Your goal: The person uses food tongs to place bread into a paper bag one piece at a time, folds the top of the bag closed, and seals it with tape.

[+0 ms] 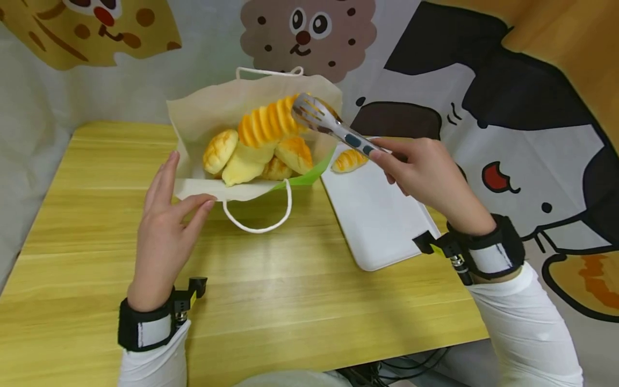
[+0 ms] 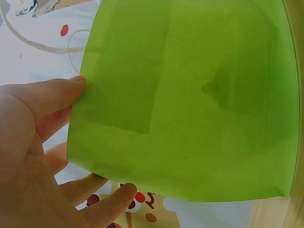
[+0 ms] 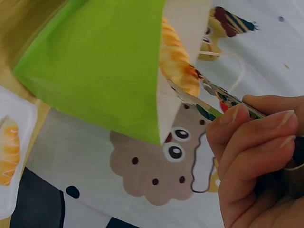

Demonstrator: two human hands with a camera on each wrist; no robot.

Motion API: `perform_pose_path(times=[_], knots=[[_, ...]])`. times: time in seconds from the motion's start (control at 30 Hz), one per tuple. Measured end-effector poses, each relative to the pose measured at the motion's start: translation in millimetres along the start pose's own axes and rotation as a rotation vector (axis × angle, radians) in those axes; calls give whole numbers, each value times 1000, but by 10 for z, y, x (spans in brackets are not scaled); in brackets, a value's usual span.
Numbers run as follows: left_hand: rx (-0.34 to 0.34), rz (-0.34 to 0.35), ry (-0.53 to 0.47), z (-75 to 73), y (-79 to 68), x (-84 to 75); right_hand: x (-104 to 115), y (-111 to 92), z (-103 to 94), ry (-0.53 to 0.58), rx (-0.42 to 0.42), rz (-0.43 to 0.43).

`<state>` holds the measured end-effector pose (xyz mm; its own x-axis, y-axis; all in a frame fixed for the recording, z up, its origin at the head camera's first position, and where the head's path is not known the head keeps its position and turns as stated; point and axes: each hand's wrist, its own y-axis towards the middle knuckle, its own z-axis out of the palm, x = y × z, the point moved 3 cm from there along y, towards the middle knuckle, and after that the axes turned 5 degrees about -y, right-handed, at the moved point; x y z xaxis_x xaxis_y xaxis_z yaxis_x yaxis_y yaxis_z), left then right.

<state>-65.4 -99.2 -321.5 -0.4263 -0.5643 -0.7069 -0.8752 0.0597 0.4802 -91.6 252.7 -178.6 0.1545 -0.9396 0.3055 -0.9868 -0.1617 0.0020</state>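
Note:
My right hand (image 1: 416,166) grips metal tongs (image 1: 348,134), whose tips hold one end of a long ridged bread roll (image 1: 268,123) at the mouth of a paper bag (image 2: 190,95). The bag is green outside and cream inside, with white cord handles (image 1: 258,231). Several other bread pieces lie in it under the roll, among them a pale pointed one (image 1: 246,164) and a round bun (image 1: 221,151). With thumb and index finger, my left hand (image 1: 166,226) pinches the bag's near left rim; its other fingers extend along the side.
Right of the bag lies a white tray (image 1: 382,215) with one drizzled bread roll (image 1: 349,160) at its far end. Everything stands on a yellow wooden table (image 1: 271,301). A cartoon-printed cloth (image 1: 208,32) hangs behind, and dark cables (image 1: 411,365) show below the front edge.

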Motion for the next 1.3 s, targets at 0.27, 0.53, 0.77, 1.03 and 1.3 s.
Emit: perform_pose_path(times=[0.27,0.53,0.77,1.03,1.3], knots=[[-7,7,-12,-5,-1,12,27,268,92,-17,65,16],[-11,17,-13,0,5,11,36,453,144,-57,137,31],[-10,12,-10,1,4,18,83,562,86,-130,222,67],[-7,12,-9,3,5,13,102,577,46,-184,242,105],[-3,22,1,6,2,4,127,541,-30,-212,161,100]])
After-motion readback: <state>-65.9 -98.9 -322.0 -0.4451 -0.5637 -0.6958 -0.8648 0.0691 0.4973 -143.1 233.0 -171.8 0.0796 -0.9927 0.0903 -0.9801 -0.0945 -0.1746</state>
